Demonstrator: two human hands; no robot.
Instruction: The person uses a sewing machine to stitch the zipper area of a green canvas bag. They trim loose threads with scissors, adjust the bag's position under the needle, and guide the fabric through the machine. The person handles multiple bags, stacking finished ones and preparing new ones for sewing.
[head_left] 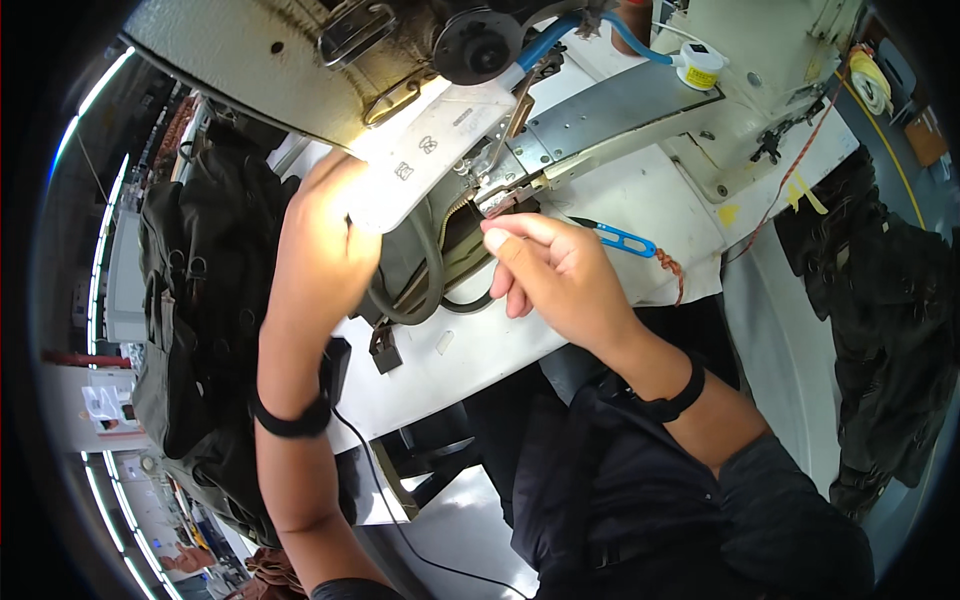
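Observation:
An industrial sewing machine (610,118) with a narrow metal arm bed reaches in from the upper right. My right hand (560,275) is at the tip of the bed, just below the needle area (497,190). Its thumb and forefinger press together, and whatever may be between them is too small to see. My left hand (325,225) is raised beside the white cover plate (430,150) on the machine head, where a lamp lights it brightly. The fingers of that hand are hidden. Blue thread snips (625,240) with a braided cord lie just right of my right hand.
Dark bags or garments (215,240) are heaped at the left, and more dark pieces (885,340) hang at the right. A grey hose (430,290) curves below the bed over the white table (470,350). A blue air tube (550,42) runs across the top.

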